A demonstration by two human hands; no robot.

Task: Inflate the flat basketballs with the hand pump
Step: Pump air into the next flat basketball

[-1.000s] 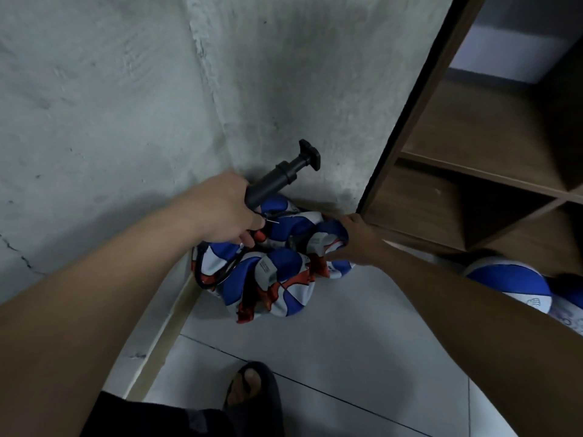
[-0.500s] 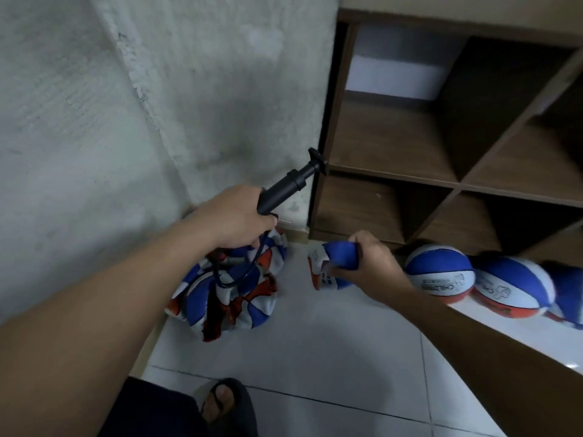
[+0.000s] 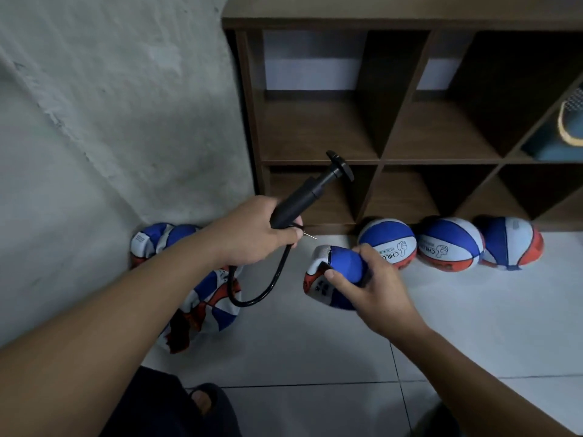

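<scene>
Filling the upper right of the view, a dark brown wooden cubby shelf (image 3: 407,121) stands against a rough grey concrete wall (image 3: 110,105), with a teal and yellow item (image 3: 571,127) showing in one compartment at the far right edge. Below both spreads a pale tiled floor (image 3: 457,326). A person's two bare forearms reach in from the bottom corners. On the floor in the corner by the wall lies a heap of flat basketballs (image 3: 205,298), blue, white and orange, crumpled together and partly hidden behind the left arm. Along the foot of the shelf sit three inflated basketballs (image 3: 451,244) in a row, in the same colours, each just beside the next. The right hand (image 3: 370,287) is curled round one flat basketball (image 3: 336,275), thumb pressed across its blue panel, holding it folded above the floor just in front of the leftmost round ball. The left hand (image 3: 252,231) is closed round the barrel of a black hand pump (image 3: 310,192), whose T-handle points up and right toward the shelf. A black hose (image 3: 262,288) loops down from this hand and back up, and a thin metal needle (image 3: 310,236) sticks out past the fingers toward the held ball without touching it. A foot in a dark sandal (image 3: 205,402) shows at the bottom edge.
</scene>
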